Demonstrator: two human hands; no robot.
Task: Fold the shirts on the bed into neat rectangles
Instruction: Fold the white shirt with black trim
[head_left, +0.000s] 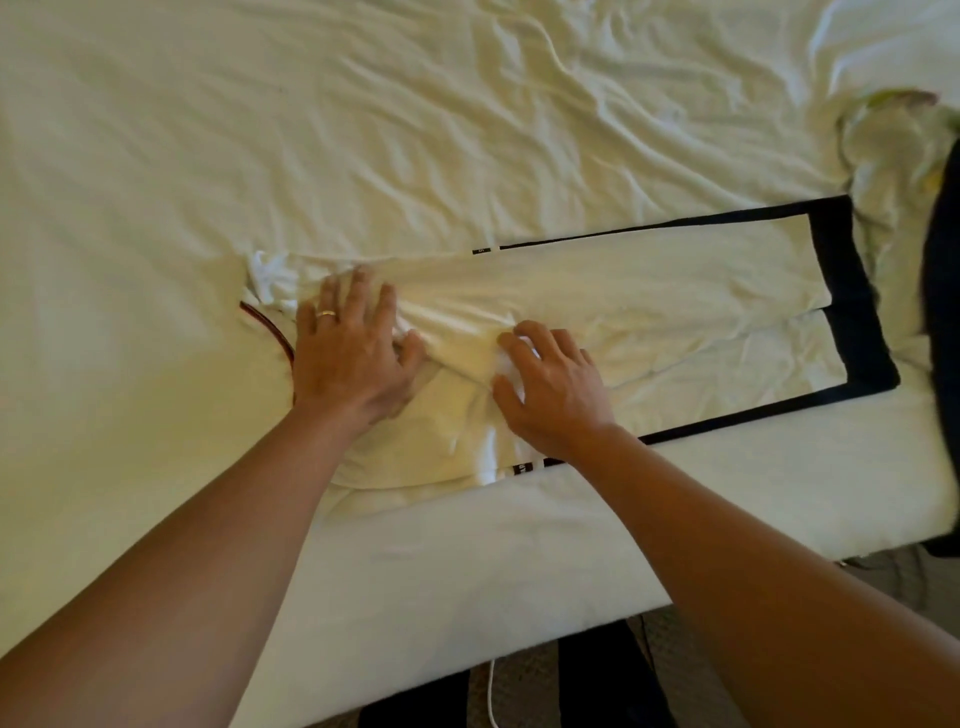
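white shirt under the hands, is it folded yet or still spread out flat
Partly folded. The white shirt has both long sides turned in to meet along the middle, forming a long strip. The left hand and right hand press on it.

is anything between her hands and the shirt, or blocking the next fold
Nothing visible does. The left hand and right hand both rest directly on the white shirt, which lies on a dark folding board. The crumpled clothes sit past the board's right end.
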